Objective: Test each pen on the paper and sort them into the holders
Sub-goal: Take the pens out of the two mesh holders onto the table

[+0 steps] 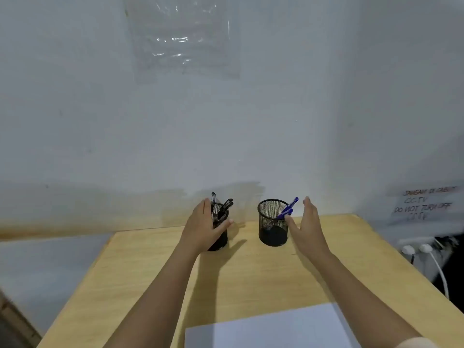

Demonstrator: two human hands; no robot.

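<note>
While both arms are stretched fwd over the table (120, 272), the left hand (203, 226) is laid against the left mesh holder (222, 241). Its fingers (205, 211) are kept straight along the holder's left side, w/ the thumb spread across the front wall, touching it. Black pens (224, 208) are stood in that holder. The right hand (307, 222) is held wide open, palm turned inward, just beside the right holder (272, 229); whether its thumb touches the mesh can't be told. Blue pens (288, 209) are leaned inside it. Paper (263, 330) is laid at the near edge, btwn the forearms.
</note>
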